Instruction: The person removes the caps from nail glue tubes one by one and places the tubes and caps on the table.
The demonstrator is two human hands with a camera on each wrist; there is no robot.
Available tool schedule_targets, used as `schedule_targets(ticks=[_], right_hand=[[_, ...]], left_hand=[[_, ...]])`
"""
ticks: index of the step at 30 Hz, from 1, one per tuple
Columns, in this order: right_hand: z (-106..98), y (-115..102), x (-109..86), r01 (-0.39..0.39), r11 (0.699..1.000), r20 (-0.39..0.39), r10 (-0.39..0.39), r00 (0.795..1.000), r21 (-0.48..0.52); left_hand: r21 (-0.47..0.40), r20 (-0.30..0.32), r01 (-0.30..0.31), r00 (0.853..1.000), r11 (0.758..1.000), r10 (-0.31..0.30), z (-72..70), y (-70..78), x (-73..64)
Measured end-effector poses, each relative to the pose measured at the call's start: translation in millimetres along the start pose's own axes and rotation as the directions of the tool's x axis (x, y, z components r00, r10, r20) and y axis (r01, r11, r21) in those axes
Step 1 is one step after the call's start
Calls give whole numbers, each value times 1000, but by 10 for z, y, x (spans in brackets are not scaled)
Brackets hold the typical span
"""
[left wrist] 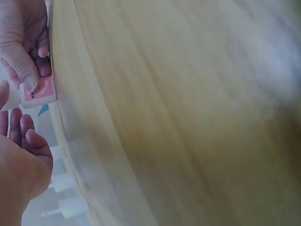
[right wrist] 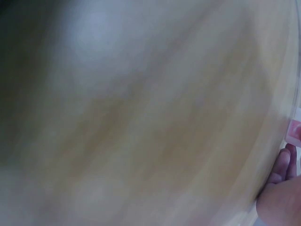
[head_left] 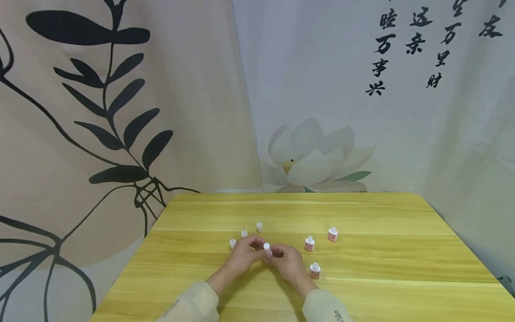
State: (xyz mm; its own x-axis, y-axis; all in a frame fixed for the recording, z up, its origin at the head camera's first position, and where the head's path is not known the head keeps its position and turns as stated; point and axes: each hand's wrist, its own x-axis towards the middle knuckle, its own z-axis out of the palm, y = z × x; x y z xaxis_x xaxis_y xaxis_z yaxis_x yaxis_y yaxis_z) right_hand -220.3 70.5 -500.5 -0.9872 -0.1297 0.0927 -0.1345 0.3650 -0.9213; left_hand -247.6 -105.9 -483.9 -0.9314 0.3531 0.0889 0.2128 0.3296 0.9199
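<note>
Between both hands, near the middle of the table, is a small bottle with a white cap. Its pink-and-white label shows in the left wrist view. My right hand pinches the bottle's body, thumb pressed on the label. From the other side, my left hand has its thumb and fingers around the white cap. The right wrist view catches only the edge of the bottle and some fingers.
Three white caps with thin upright stems stand beyond and left of my left hand. To the right stand three small red-labelled bottles with white tops. A printed curtain hangs behind the wooden table.
</note>
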Motion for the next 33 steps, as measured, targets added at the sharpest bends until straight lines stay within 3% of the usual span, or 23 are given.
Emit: schedule_targets(ticks=[6, 18, 27, 33], right_hand=[[6, -10, -5, -5, 1000, -8, 5, 1000, -1], [1, -26, 1, -21, 1000, -1, 21, 1000, -8], [13, -9, 13, -26, 1000, 3, 26, 1000, 3], [18, 0, 15, -33, 999, 11, 33, 999, -8]], left_hand=[[23, -3, 0, 1000, 1000, 0, -2, -6, 6], [-29, 1, -3, 1000, 1000, 3, -10, -7, 6], [22, 6, 13, 1000, 1000, -13, -25, -3, 19], [10, 7, 14, 1000, 1000, -14, -31, 14, 15]])
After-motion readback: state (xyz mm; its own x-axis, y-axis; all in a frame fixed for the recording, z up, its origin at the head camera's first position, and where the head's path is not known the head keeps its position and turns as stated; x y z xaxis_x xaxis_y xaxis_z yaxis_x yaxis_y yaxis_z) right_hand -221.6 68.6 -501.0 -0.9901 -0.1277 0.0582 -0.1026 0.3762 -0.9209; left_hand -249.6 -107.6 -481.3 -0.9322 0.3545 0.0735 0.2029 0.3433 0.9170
